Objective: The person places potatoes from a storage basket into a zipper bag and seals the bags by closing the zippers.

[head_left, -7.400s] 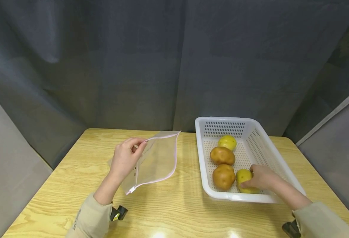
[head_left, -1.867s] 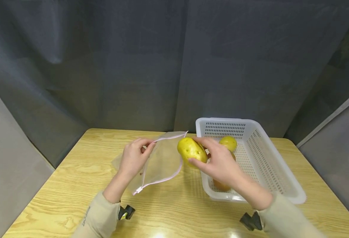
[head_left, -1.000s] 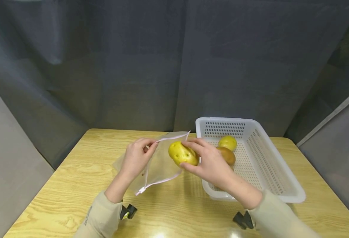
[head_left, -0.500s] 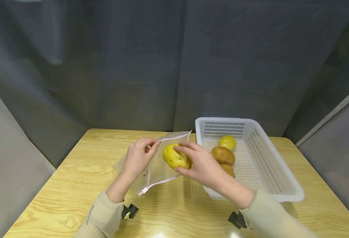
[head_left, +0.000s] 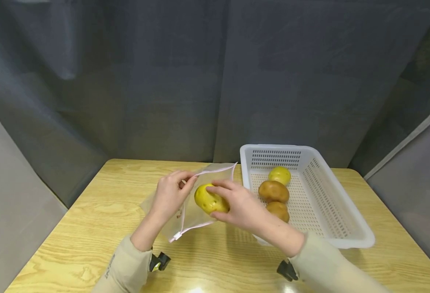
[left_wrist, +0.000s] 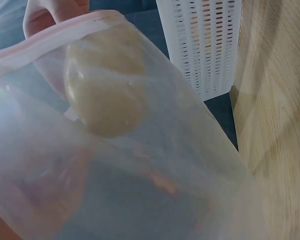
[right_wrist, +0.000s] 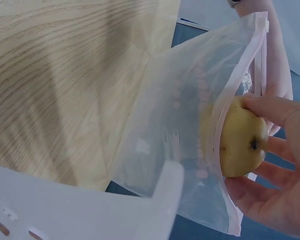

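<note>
My left hand pinches the upper edge of a clear zip bag with a pink-edged mouth and a white slider, holding the mouth apart. A yellow potato sits in the mouth of the bag, gripped by my right hand with thumb and fingers round it. In the right wrist view the front of the potato is past the pink rim, and its rear end is in my fingers. Through the film in the left wrist view the potato shows blurred, near the rim.
Right of the bag stands a white perforated basket. Inside, along its left side, lie another yellow potato and two brown potatoes. The wooden table ends at a dark curtain behind.
My right hand took the yellow potato from the basket, carried it left, and in the last second moved it down and left into the bag's mouth. My left hand keeps its pinch, shifted slightly right.
</note>
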`<state>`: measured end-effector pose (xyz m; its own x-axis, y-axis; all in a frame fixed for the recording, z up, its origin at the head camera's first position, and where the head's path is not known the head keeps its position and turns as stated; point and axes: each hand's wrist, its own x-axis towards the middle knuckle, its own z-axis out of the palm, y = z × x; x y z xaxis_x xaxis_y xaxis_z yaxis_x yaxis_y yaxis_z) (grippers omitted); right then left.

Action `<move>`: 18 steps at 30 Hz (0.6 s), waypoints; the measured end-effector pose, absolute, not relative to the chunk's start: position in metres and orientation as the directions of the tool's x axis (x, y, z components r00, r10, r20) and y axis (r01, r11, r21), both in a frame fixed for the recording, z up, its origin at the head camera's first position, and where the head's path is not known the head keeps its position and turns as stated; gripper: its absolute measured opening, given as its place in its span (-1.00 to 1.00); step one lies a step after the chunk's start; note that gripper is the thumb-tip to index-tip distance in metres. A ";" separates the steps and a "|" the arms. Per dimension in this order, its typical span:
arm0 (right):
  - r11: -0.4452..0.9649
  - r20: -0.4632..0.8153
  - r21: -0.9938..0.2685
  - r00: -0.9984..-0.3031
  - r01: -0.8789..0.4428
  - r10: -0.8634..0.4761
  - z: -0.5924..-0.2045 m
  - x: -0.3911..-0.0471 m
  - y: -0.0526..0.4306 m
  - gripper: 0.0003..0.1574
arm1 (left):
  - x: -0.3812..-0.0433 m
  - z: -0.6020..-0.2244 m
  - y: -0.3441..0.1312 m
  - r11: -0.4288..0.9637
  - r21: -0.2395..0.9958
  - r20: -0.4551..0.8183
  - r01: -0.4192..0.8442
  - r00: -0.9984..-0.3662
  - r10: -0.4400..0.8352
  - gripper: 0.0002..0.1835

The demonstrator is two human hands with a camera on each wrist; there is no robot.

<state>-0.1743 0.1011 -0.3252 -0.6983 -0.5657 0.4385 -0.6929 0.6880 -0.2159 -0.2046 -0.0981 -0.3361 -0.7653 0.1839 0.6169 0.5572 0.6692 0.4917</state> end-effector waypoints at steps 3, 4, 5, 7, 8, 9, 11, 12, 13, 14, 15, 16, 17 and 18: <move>0.680 0.432 -0.209 -0.691 -0.702 -0.580 -0.327 -0.175 0.101 -0.32 | -0.203 -0.336 -0.097 0.673 0.478 0.626 0.564 -0.756 0.189 -0.87; 0.676 0.433 -0.206 -0.686 -0.707 -0.585 -0.327 -0.175 0.101 -0.33 | -0.202 -0.336 -0.097 0.674 0.473 0.630 0.567 -0.753 0.192 -0.87; 0.674 0.434 -0.201 -0.682 -0.711 -0.589 -0.328 -0.175 0.101 -0.33 | -0.202 -0.336 -0.097 0.675 0.468 0.634 0.571 -0.749 0.194 -0.88; 0.670 0.437 -0.197 -0.676 -0.716 -0.594 -0.329 -0.176 0.101 -0.32 | -0.201 -0.336 -0.097 0.675 0.462 0.638 0.574 -0.745 0.197 -0.87; 0.669 0.438 -0.195 -0.674 -0.717 -0.595 -0.329 -0.176 0.101 -0.32 | -0.201 -0.336 -0.097 0.674 0.462 0.639 0.576 -0.744 0.197 -0.87; 0.668 0.441 -0.193 -0.672 -0.719 -0.595 -0.329 -0.176 0.101 -0.32 | -0.200 -0.336 -0.097 0.671 0.465 0.639 0.577 -0.743 0.197 -0.87; 0.669 0.441 -0.194 -0.673 -0.717 -0.594 -0.329 -0.175 0.102 -0.32 | -0.200 -0.335 -0.097 0.667 0.470 0.638 0.577 -0.745 0.195 -0.88; 0.669 0.440 -0.195 -0.673 -0.718 -0.594 -0.328 -0.175 0.102 -0.32 | -0.200 -0.335 -0.097 0.665 0.473 0.637 0.577 -0.746 0.194 -0.88; 0.668 0.440 -0.196 -0.674 -0.718 -0.594 -0.328 -0.175 0.102 -0.32 | -0.200 -0.335 -0.097 0.665 0.475 0.636 0.576 -0.747 0.193 -0.88; 0.669 0.438 -0.197 -0.675 -0.717 -0.594 -0.328 -0.175 0.102 -0.32 | -0.200 -0.335 -0.097 0.665 0.477 0.634 0.575 -0.749 0.192 -0.88; 0.670 0.437 -0.197 -0.676 -0.716 -0.593 -0.328 -0.175 0.102 -0.32 | -0.200 -0.335 -0.097 0.665 0.478 0.634 0.574 -0.749 0.192 -0.88; 0.671 0.436 -0.199 -0.678 -0.714 -0.592 -0.328 -0.174 0.102 -0.32 | -0.200 -0.335 -0.097 0.666 0.478 0.633 0.573 -0.750 0.191 -0.88; 0.672 0.435 -0.200 -0.679 -0.713 -0.592 -0.327 -0.174 0.102 -0.32 | -0.200 -0.335 -0.096 0.667 0.477 0.632 0.572 -0.751 0.192 -0.88; 0.673 0.433 -0.201 -0.681 -0.712 -0.590 -0.328 -0.175 0.102 -0.32 | -0.200 -0.335 -0.096 0.668 0.476 0.632 0.572 -0.751 0.192 -0.88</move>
<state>-0.1747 0.1021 -0.3277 -0.6809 -0.5903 0.4335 -0.7116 0.6733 -0.2008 -0.2000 -0.0961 -0.3345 -0.7507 0.1917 0.6322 0.5718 0.6678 0.4765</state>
